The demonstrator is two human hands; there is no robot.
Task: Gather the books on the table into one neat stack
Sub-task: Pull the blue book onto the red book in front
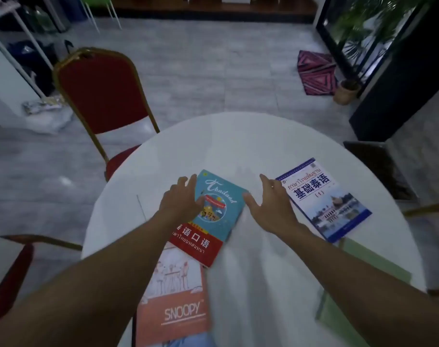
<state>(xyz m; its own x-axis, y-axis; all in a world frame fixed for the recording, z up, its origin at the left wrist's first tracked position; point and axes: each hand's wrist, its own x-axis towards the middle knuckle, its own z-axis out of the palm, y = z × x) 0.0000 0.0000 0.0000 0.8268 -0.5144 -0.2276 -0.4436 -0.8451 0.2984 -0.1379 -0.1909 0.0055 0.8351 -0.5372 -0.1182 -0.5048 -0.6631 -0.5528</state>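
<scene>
Left hand (181,200): fingers spread apart, laid flat along the left edge of the teal book (219,209), thumb resting on its cover near the round illustration. Nothing is clamped between the fingers.

Right hand (271,204): fingers apart and extended. The thumb points left toward the right edge of the teal book and appears to touch its corner, though blur there makes contact uncertain. The outer fingers lie just beside the left edge of the blue book (323,199); the hand grips neither.

Teal book: centre of the frame, tilted, lying on top of the red book (201,246) and covering that book's upper part.

Red book: lower portion shows below the teal book. Its lower corner overlaps the top of the Snoopy book (173,296).

Snoopy book: bottom centre of the frame, orange lower cover, running off the bottom edge of the frame.

Blue book: right of centre, lying apart from the other three, tilted, flat on the table (238,139).

Green book (358,284): lower right, partly under the right forearm, pale green cover, at the table edge.

Table: round, white, filling the lower middle of the frame.

Surroundings: red chair (100,91) with a gold frame at upper left, behind the table; patterned cushion (316,72) on the floor at upper right; basket pot (346,92) just beside it.
</scene>
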